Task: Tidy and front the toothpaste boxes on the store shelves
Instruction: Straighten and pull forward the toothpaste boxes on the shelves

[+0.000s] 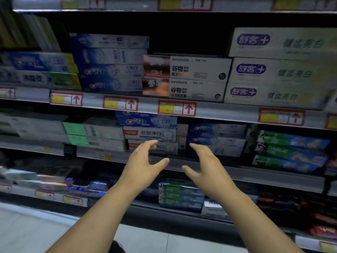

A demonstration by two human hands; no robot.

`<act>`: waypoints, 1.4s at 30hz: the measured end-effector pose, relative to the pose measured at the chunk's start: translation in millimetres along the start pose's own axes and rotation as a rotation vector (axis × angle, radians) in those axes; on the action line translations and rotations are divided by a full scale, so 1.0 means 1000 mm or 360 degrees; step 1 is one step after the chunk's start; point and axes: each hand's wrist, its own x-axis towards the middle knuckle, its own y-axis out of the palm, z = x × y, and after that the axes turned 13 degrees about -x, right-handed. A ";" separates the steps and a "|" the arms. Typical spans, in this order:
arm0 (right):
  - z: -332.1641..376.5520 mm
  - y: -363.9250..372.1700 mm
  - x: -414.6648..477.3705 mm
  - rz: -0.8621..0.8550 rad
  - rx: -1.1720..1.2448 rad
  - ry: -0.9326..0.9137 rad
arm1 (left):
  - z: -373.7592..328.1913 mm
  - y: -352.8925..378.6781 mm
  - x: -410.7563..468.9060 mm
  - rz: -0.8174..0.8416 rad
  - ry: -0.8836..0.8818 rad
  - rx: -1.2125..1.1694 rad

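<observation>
Toothpaste boxes fill several store shelves. My left hand (144, 161) and my right hand (204, 161) reach side by side toward the middle shelf, fingers spread and relaxed, holding nothing. Just behind my left fingertips is a stack of white boxes with red logos (151, 134) under blue Crest boxes (147, 121). Past my right fingertips lies a stack of blue-and-white Crest boxes (217, 137). Whether a fingertip touches a box, I cannot tell. On the shelf above stand two white-and-brown boxes (191, 77).
Large pale boxes with purple logos (277, 73) are stacked at upper right, blue Crest boxes (109, 70) at upper left. Green boxes (291, 152) lie right of my hands, green-and-white ones (94, 134) left. Shelf rails carry red price tags (176, 108). White floor (36, 230) lies below.
</observation>
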 end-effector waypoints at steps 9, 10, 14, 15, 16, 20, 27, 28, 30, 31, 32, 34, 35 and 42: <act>0.027 0.013 0.006 -0.0099 -0.0017 -0.0107 | 0.000 -0.021 -0.001 -0.0152 0.0125 0.0042; 0.031 0.014 0.005 -0.0100 0.0025 -0.0107 | 0.000 -0.023 -0.002 -0.0177 0.0123 0.0014; 0.054 0.007 0.006 -0.0147 0.0282 -0.0084 | 0.000 -0.034 -0.006 -0.0304 0.0070 -0.0179; 0.062 0.004 0.008 -0.0174 0.0333 -0.0077 | -0.001 -0.037 -0.007 -0.0343 0.0065 -0.0236; 0.070 0.001 0.011 -0.0192 0.0371 -0.0071 | -0.003 -0.040 -0.009 -0.0391 0.0068 -0.0286; 0.102 -0.012 0.022 -0.0241 0.0470 -0.0079 | -0.009 -0.056 -0.017 -0.0562 0.0108 -0.0385; 0.148 -0.035 0.048 -0.0238 0.0411 -0.0170 | -0.022 -0.107 0.004 -0.0638 0.0174 -0.0344; 0.154 -0.038 0.052 -0.0243 0.0410 -0.0178 | -0.026 -0.115 0.012 -0.0654 0.0170 -0.0352; 0.165 -0.040 0.061 -0.0262 0.0414 -0.0198 | -0.030 -0.128 0.031 -0.0696 0.0164 -0.0397; 0.170 -0.041 0.065 -0.0272 0.0415 -0.0210 | -0.032 -0.134 0.041 -0.0723 0.0170 -0.0417; 0.175 -0.041 0.069 -0.0277 0.0415 -0.0223 | -0.033 -0.140 0.050 -0.0751 0.0178 -0.0429; 0.182 -0.042 0.077 -0.0273 0.0413 -0.0247 | -0.034 -0.151 0.063 -0.0807 0.0206 -0.0455; 0.186 -0.043 0.080 -0.0270 0.0419 -0.0255 | -0.035 -0.157 0.069 -0.0840 0.0226 -0.0481; 0.201 -0.067 0.124 -0.0486 0.0514 -0.0268 | -0.039 -0.183 0.093 -0.0985 0.0461 -0.0488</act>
